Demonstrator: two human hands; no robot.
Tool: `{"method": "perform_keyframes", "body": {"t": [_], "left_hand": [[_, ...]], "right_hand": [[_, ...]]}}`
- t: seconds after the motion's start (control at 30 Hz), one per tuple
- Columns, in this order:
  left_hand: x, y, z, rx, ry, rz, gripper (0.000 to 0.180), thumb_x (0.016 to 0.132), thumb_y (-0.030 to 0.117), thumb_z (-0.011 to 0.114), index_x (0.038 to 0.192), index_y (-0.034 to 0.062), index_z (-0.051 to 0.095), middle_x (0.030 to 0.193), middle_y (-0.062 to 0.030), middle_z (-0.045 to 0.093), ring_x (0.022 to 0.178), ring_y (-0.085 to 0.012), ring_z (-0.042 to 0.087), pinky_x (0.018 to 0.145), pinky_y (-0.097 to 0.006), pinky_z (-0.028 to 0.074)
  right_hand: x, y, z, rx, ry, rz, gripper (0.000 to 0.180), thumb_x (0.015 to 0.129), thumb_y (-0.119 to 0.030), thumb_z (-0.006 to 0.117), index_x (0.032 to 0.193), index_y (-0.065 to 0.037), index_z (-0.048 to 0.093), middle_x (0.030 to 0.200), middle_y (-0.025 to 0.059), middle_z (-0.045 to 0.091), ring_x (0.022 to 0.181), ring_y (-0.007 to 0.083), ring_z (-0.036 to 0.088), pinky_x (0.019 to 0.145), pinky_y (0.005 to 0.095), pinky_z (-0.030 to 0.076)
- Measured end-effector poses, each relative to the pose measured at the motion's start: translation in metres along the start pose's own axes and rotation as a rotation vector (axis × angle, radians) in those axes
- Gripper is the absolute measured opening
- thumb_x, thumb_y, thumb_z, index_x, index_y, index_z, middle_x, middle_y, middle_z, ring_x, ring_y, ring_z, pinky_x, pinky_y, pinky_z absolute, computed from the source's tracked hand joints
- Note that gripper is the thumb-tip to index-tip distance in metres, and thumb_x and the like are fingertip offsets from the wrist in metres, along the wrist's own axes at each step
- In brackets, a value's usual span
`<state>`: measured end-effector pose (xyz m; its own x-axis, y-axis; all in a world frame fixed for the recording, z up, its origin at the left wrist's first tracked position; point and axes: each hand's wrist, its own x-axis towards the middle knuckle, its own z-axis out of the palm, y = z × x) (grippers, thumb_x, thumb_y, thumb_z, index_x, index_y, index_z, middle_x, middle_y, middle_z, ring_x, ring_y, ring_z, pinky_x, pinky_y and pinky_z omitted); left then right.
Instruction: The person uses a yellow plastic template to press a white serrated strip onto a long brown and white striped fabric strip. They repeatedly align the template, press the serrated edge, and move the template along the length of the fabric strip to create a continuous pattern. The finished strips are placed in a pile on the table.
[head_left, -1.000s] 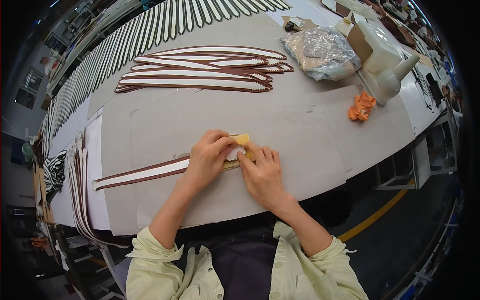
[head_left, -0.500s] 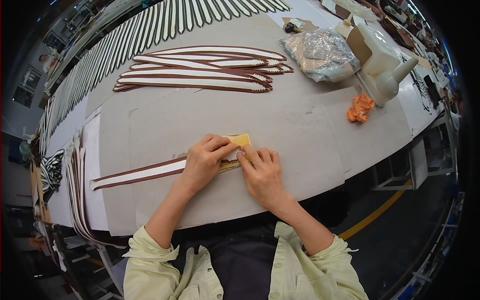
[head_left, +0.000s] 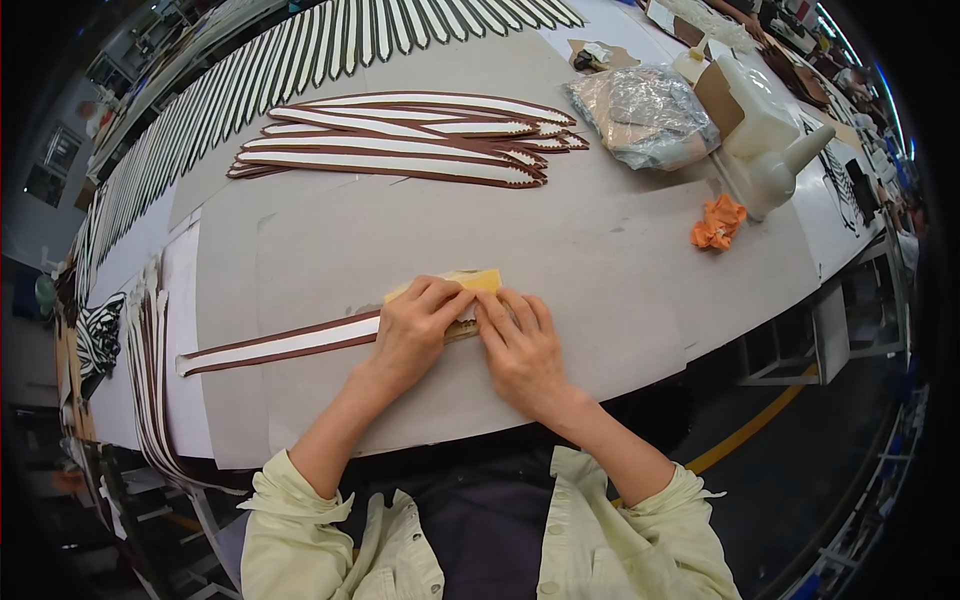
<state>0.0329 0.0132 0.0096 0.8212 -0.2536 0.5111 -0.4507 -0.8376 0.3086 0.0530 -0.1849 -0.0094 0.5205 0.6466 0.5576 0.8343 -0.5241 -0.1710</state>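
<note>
A long brown-edged strip with a white middle (head_left: 285, 343) lies flat on the table, its left end free. Its right end runs under my left hand (head_left: 410, 325), whose bent fingers press on it. My right hand (head_left: 523, 345) meets it fingertip to fingertip, pinching the strip's end between thumb and fingers. Beneath both hands sits a flat yellow piece (head_left: 486, 281), its far edge showing past my fingertips. My fingers hide most of the strip's end.
Beyond my hands lies a pile of similar strips (head_left: 390, 155). Dark-edged strips (head_left: 350, 40) form a long row at the back. More strips (head_left: 150, 370) hang over the left edge. A plastic bag (head_left: 645, 115), a cut-open white jug (head_left: 755, 130) and orange crumpled material (head_left: 718, 222) stand right.
My left hand has shifted slightly right, and more of the yellow piece shows behind it. My right-hand fingers have drawn in closer to the left ones.
</note>
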Motion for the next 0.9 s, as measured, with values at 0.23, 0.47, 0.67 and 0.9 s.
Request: {"method": "perform_keyframes", "body": {"t": [0.23,0.47,0.67,0.9], "left_hand": [[-0.004,0.004,0.002,-0.006,0.017,-0.049,0.038,0.076,-0.007,0.069,0.112,0.0031,0.075,0.105,-0.0082,0.071,0.099,-0.0288,0.069,0.074,-0.039,0.060],[-0.006,0.007,0.002,0.039,0.017,0.009,0.035,0.081,-0.008,0.069,0.114,0.0006,0.074,0.105,-0.0093,0.070,0.100,-0.0307,0.067,0.077,-0.041,0.059],[-0.013,0.002,-0.021,-0.084,-0.081,-0.125,0.040,0.086,0.003,0.079,0.125,0.0025,0.072,0.116,-0.0108,0.066,0.105,-0.0292,0.063,0.088,-0.040,0.056],[-0.016,-0.011,-0.023,-0.121,-0.148,-0.115,0.044,0.086,0.007,0.079,0.129,0.0041,0.070,0.120,-0.0119,0.064,0.108,-0.0302,0.062,0.090,-0.041,0.057]], "right_hand": [[0.001,0.005,0.003,-0.005,-0.037,-0.083,0.042,0.079,-0.006,0.062,0.116,0.015,0.068,0.130,0.0283,0.064,0.125,0.0404,0.059,0.114,0.0512,0.044],[0.005,0.005,0.003,0.081,-0.014,-0.075,0.040,0.077,-0.004,0.063,0.111,0.016,0.068,0.124,0.0301,0.065,0.122,0.0422,0.061,0.110,0.0509,0.047],[0.007,0.007,0.003,0.020,-0.032,-0.137,0.035,0.076,-0.005,0.064,0.104,0.015,0.068,0.124,0.0310,0.064,0.118,0.0424,0.061,0.108,0.0496,0.049],[0.014,0.008,0.006,0.093,-0.035,-0.151,0.032,0.075,-0.004,0.065,0.100,0.015,0.068,0.124,0.0325,0.064,0.112,0.0412,0.062,0.103,0.0480,0.051]]}}
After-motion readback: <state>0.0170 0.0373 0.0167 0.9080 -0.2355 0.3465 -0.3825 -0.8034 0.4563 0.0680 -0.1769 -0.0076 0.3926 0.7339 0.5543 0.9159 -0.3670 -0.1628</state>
